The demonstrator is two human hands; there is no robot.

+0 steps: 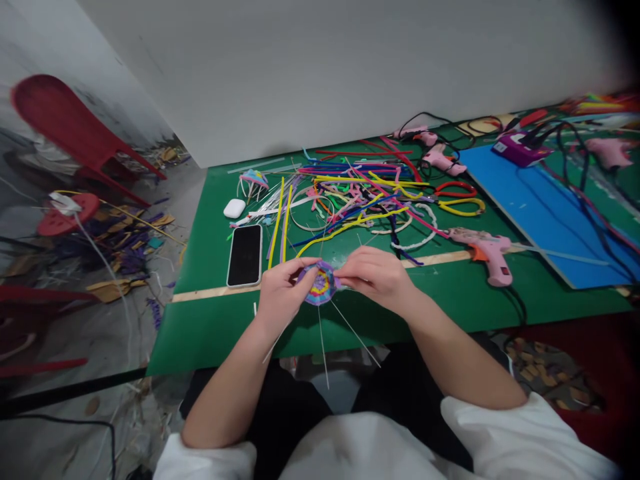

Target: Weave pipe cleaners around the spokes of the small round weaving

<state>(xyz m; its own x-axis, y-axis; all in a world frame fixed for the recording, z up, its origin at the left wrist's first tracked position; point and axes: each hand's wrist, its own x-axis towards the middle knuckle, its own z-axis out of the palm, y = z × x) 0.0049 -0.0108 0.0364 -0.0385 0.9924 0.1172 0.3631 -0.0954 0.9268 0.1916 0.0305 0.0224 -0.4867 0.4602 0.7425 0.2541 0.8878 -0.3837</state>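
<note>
A small round woven disc (320, 285) in purple, blue, yellow and pink rings is held over the front of the green table, with thin pale spokes sticking out of it toward my lap. My left hand (284, 293) pinches the disc's left edge between thumb and fingers. At the disc's right edge, my right hand (377, 277) has its fingers pinched together on a purple strip that joins the rim. Just beyond both hands lies a tangled heap of coloured pipe cleaners (350, 193).
Left of the heap are a phone (245, 255), a white earbud case (234, 208) and a small woven umbrella shape (254, 181). Scissors (457, 199), pink glue guns (487, 253), a blue board (540, 213) and a purple power block (523, 148) lie to the right. Red chairs (75, 127) stand left.
</note>
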